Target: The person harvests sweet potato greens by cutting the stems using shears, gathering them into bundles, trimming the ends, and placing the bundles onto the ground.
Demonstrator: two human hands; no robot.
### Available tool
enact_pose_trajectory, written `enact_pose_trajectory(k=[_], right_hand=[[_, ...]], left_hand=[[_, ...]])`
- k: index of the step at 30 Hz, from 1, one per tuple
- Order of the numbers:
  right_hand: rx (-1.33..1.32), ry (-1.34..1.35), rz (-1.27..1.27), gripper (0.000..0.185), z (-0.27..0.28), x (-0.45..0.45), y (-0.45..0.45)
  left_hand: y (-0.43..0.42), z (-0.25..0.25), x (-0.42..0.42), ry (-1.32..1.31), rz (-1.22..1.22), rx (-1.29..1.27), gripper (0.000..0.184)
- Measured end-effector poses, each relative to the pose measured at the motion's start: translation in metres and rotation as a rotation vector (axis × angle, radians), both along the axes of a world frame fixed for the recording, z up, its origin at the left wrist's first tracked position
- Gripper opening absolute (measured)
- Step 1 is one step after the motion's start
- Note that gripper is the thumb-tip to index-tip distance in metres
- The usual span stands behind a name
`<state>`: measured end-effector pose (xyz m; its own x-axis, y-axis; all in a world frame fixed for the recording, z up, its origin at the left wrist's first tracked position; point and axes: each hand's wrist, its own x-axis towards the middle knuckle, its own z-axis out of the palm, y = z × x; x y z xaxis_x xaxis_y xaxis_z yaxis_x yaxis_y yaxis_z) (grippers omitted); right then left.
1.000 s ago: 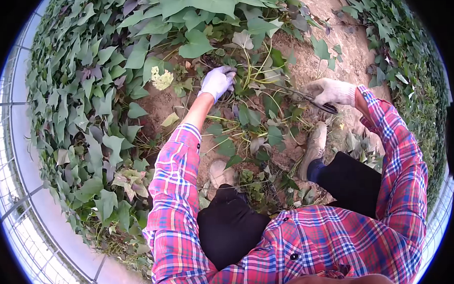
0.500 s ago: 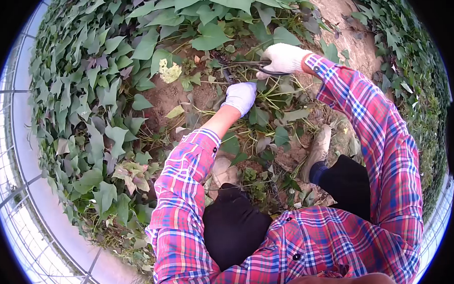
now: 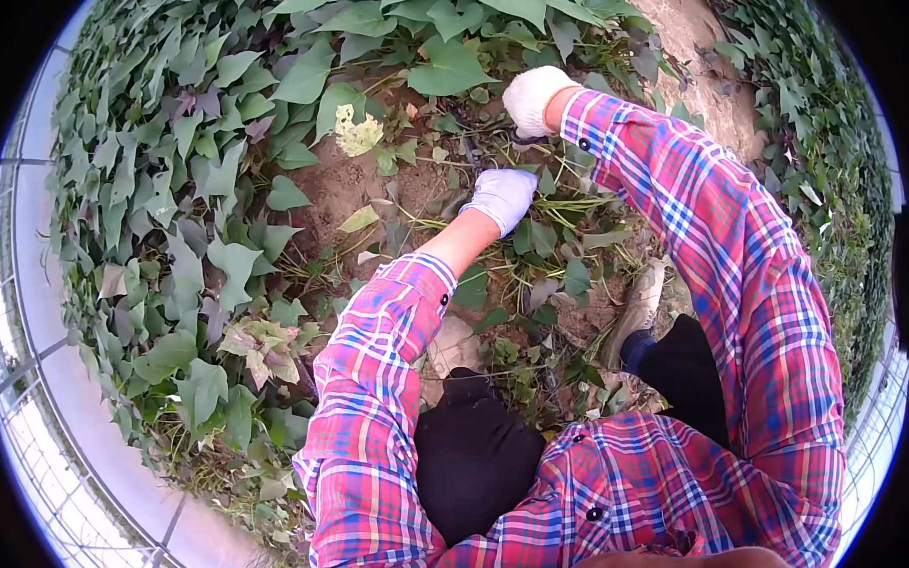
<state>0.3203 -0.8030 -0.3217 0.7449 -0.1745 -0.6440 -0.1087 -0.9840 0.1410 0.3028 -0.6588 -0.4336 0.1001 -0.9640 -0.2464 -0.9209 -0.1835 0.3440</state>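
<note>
My left hand [image 3: 504, 198], in a pale lavender glove, is closed round a bunch of green vine stems [image 3: 572, 212] that spread out to its right over the soil. Just above and to the right, my right hand [image 3: 534, 99] wears a white knitted glove and is closed on dark-handled scissors [image 3: 530, 139]. Only a bit of the handle shows below the glove; the blades are hidden. A thin dark pipe [image 3: 471, 148] lies on the ground left of the right hand.
Dense leafy vines [image 3: 172, 214] cover the left side and the top. Bare soil [image 3: 681, 26] runs up the right, beside another leafy row [image 3: 820, 151]. My shoes [image 3: 638, 313] stand among cut leaves. A pale wall [image 3: 129, 426] curves along the left.
The right hand has moved left and up with the scissors, from the right side of the stems. My left hand has shifted right and down and closed on the stems.
</note>
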Motion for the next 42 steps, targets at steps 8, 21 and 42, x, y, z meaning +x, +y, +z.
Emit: enact_pose_trajectory(k=[8,21,42], right_hand=[[0.032,-0.046,0.076,0.026,-0.022,0.002,-0.003],[0.394,-0.563,-0.412,0.04,0.067,-0.146,-0.046],[0.82,-0.582,-1.094,0.033,0.122,-0.312,0.016]], left_hand=[[0.009,0.005,0.004,0.03,0.026,-0.022,0.018],[0.063,0.068,-0.013,0.249,0.154,-0.525,0.021],[0.301,0.204,-0.042,0.43,0.877,-0.973,0.014]])
